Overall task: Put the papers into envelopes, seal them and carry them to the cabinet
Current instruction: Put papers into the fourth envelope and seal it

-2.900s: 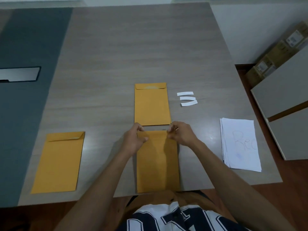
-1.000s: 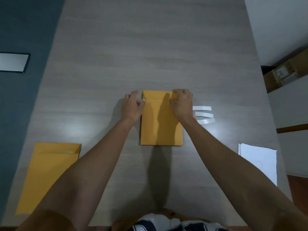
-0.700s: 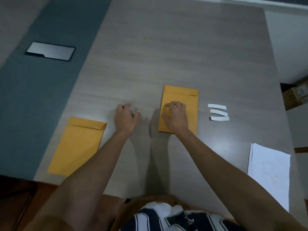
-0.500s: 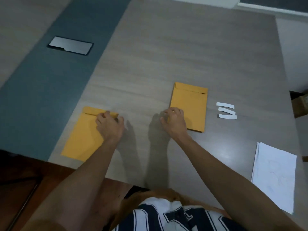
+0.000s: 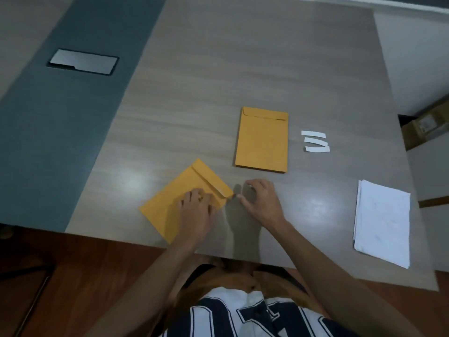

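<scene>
A tan envelope [image 5: 179, 195] lies turned at an angle near the table's front edge, its flap end pointing right. My left hand [image 5: 195, 211] presses flat on it, fingers spread. My right hand [image 5: 261, 199] hovers just right of the flap corner, fingers apart and holding nothing. A stack of sealed tan envelopes [image 5: 262, 139] lies squarely further back in the middle. A pile of white papers [image 5: 382, 221] rests at the right near the front edge.
Three white peel strips [image 5: 315, 141] lie right of the sealed envelopes. A grey table [image 5: 243, 57] has a dark blue band and a metal cable hatch [image 5: 82, 62] at left. Cardboard boxes [image 5: 425, 125] and a cabinet stand to the right.
My left hand has dragged the left envelope rightward toward me and turned it at an angle. My right hand left the sealed stack and came beside the flap.
</scene>
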Demonstrator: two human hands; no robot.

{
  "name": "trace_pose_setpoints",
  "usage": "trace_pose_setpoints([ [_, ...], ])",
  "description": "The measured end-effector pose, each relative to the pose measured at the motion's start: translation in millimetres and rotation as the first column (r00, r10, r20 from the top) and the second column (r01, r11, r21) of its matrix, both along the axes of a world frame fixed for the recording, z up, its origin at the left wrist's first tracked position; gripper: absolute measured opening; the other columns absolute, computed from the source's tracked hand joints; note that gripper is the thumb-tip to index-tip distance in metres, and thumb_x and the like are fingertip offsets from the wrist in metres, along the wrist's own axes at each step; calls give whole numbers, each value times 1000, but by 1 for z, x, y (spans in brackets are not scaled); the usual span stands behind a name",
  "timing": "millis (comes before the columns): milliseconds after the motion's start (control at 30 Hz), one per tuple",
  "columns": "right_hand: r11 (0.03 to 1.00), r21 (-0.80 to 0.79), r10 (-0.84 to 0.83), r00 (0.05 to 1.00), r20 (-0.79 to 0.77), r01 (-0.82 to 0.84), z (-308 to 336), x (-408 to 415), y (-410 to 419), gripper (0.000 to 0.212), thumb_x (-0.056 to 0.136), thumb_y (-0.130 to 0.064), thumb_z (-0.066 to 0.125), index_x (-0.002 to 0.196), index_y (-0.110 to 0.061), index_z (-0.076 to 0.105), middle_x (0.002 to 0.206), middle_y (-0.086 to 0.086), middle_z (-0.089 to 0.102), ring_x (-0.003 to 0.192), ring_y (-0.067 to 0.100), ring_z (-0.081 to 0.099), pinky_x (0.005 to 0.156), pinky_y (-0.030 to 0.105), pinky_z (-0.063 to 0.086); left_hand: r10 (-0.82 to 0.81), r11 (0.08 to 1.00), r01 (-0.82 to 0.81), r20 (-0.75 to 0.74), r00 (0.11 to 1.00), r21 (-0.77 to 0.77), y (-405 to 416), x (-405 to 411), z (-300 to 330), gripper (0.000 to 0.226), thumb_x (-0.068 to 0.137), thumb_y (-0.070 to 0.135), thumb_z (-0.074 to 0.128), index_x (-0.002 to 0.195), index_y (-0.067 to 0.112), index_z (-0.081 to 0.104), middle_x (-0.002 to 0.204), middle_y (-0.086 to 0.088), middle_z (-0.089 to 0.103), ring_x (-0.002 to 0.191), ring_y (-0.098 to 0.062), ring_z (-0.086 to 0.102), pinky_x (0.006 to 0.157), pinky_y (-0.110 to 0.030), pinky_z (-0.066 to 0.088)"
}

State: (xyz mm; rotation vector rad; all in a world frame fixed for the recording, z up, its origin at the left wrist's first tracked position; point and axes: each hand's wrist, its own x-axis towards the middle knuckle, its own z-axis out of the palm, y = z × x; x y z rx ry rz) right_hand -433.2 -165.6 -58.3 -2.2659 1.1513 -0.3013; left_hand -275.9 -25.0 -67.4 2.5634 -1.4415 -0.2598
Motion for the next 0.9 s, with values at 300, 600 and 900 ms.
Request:
trace_pose_setpoints([
  [300,998,-17,-59,995,-75,58,-6,-69,33,61,75,-52,71,123,-16,58,110,1,58,102,18,52,86,30,49,-322,943,323,29,946,-75,11,-76,-7,29,85,26,68,114,30,69,118,-2,62,103,-26,55,79,-40,45],
  [600,950,122,-288,957,-27,289,-3,-96,23,21,87,-15,65,108,-14,66,98,3,66,83,10,60,72,14,43,-349,934,344,-41,936,-99,-8,-91,-2,19,73,21,68,91,23,66,101,-4,55,89,-27,53,72,-38,42],
  [900,952,146,-266,963,-51,271,-6,-104,16,27,90,-24,65,116,-17,63,107,2,52,89,18,61,79,32,55,-339,918,345,-63,939,195,-51,-93,11,78,79,66,61,146,33,40,158,-3,27,133,-26,35,99,-41,31],
])
